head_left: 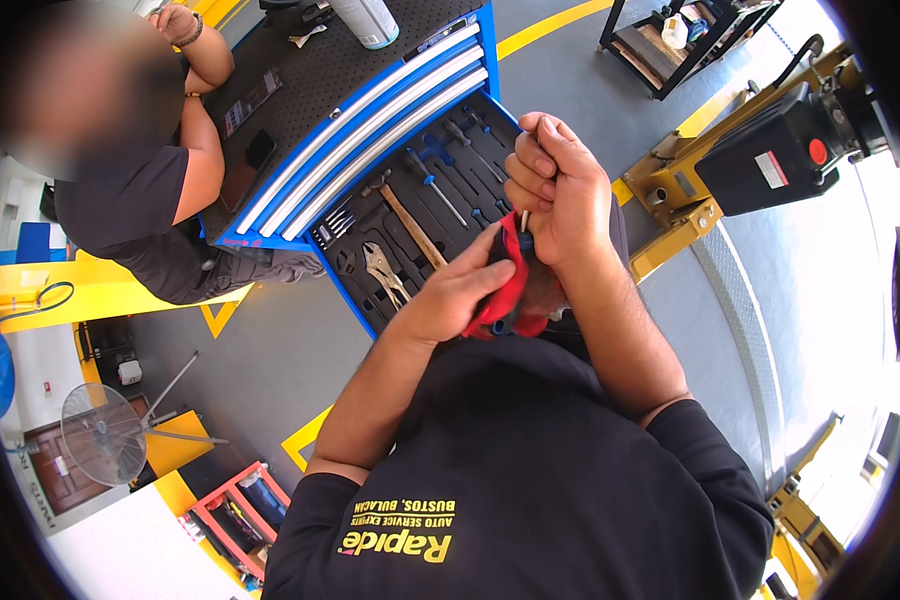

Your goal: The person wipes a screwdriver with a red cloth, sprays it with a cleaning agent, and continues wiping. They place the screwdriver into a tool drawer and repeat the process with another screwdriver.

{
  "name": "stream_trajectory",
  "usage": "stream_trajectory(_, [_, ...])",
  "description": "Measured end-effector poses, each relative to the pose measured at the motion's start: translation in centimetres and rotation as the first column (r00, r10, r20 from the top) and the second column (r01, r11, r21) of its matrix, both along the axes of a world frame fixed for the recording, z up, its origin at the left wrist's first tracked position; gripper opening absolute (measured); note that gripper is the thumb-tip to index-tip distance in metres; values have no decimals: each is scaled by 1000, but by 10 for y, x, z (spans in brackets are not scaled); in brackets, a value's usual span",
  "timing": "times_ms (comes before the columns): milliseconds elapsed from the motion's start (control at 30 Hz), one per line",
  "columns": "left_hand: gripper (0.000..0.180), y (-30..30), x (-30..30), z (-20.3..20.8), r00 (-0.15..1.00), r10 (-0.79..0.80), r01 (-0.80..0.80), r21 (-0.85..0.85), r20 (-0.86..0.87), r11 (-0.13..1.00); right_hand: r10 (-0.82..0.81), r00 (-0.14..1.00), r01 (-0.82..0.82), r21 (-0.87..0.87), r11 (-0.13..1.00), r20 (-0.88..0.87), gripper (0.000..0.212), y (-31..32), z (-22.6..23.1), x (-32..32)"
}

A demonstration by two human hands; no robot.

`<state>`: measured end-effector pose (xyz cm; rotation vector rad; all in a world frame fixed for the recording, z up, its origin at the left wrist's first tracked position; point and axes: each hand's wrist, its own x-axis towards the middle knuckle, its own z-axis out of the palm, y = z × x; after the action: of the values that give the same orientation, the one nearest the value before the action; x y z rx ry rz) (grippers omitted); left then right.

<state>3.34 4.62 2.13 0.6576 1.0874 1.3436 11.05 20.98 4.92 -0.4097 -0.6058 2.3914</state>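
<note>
My left hand is closed on a red cloth, which hangs in folds in front of my chest. Just right of it, my right hand makes a fist around the thin metal shaft of a screwdriver. Its dark blue handle end shows against the cloth; the tip is hidden in the fist. Beyond both hands, a pulled-out tool drawer has dark foam cut-outs. In it lie a wooden-handled hammer, locking pliers and several screwdrivers.
The blue tool cabinet carries a spray can and a phone on top. A co-worker leans at its left side. A yellow lift arm stands on the right, a black cart farther back, a fan lower left.
</note>
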Motion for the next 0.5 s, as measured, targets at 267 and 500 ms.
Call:
stream_trajectory(267, [31,16,18,-22,835,308,-221,234,-456,947,-27,998,31,67,997,-63,21,-5,0,2])
stream_trajectory(500, [71,20,0,-10,766,598,-573,-171,235,802,71,962,-17,201,979,-265,24,-8,9,13])
